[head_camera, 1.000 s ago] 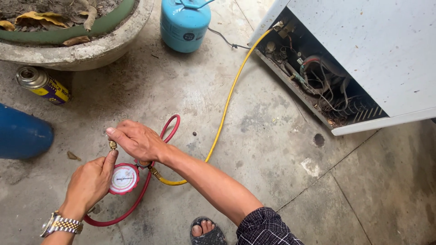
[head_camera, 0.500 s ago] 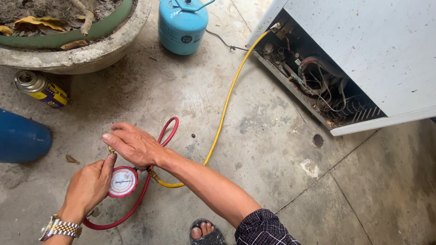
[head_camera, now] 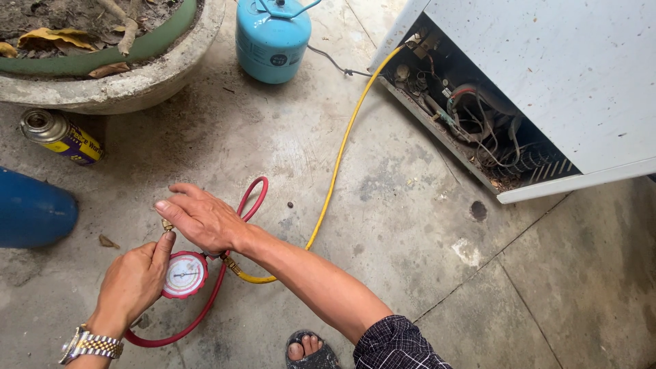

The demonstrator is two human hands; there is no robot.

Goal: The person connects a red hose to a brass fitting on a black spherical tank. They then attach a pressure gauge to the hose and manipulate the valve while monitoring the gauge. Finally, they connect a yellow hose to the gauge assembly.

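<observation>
Below, left hand [head_camera: 133,283] grips the red gauge [head_camera: 183,275]; right hand [head_camera: 201,219] lies open-fingered across its top.

I'm outdoors in a home yard used as a repair spot: stained concrete floor [head_camera: 410,225], stone planter [head_camera: 137,85] with soil and dry leaves, blue gas cylinder [head_camera: 273,41], white appliance [head_camera: 547,75] with its wiring compartment exposed.

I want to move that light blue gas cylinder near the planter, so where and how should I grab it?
Probably take the light blue cylinder by the handle on its top, coming straight down from above. It stands upright on the concrete floor, its rounded body offers a poorer grip, and the concrete planter crowds one side.
</observation>
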